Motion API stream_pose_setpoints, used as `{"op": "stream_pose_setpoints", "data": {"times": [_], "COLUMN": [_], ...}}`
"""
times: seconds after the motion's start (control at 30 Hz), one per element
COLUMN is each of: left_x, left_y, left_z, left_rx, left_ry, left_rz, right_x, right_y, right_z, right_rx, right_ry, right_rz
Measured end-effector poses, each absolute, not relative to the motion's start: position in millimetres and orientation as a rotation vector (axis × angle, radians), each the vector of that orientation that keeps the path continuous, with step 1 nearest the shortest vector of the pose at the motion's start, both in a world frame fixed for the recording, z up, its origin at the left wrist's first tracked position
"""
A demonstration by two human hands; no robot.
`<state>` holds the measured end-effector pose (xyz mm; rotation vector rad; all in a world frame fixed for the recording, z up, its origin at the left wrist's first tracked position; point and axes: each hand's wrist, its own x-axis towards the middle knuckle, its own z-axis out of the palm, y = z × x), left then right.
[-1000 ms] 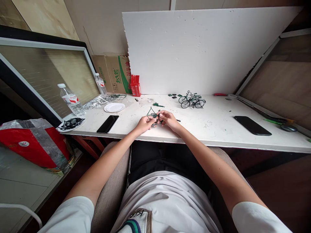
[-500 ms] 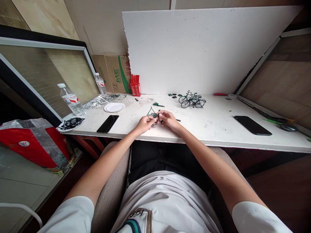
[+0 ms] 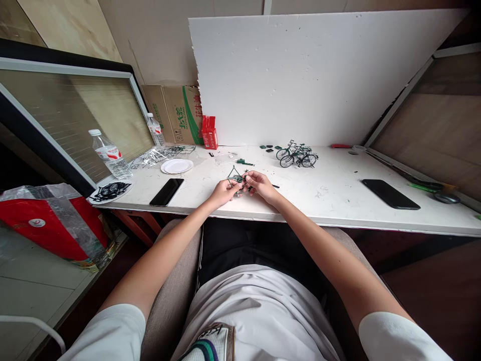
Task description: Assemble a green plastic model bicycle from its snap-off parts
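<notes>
Between my hands, just over the white table [image 3: 319, 200], is a dark green model bicycle frame [image 3: 233, 173], its thin triangle sticking up to the left. My left hand [image 3: 224, 191] pinches it from the left with thumb and fingers. From the right, my right hand [image 3: 259, 184] closes its fingertips on the same piece, close to the left fingertips. The small parts under the fingers are mostly hidden. Just beyond my hands lies a green plastic piece [image 3: 245, 162]. Farther back on the right stand dark model bicycles [image 3: 297, 156].
A phone [image 3: 167, 192] lies left of my hands, another phone [image 3: 391, 194] to the right. White plates [image 3: 177, 166], water bottles [image 3: 110, 156], a plate with black plastic parts [image 3: 111, 191] and a red box [image 3: 209, 133] stand at the left and back. A white board [image 3: 300, 75] leans behind.
</notes>
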<state>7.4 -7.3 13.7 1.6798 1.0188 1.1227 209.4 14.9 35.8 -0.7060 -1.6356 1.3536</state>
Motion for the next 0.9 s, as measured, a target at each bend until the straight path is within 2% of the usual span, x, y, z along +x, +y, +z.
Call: {"op": "stream_pose_setpoints", "data": {"times": [0.9], "left_x": [7.9], "left_y": [-5.2], "left_z": [13.7], "left_rx": [1.62], "left_ry": [1.04], "left_rz": [1.135], "right_x": [212.5], "right_y": [16.9], "right_z": [32.6], "right_rx": [-0.685], "right_ry": [-1.61], "right_rz": [1.422]}}
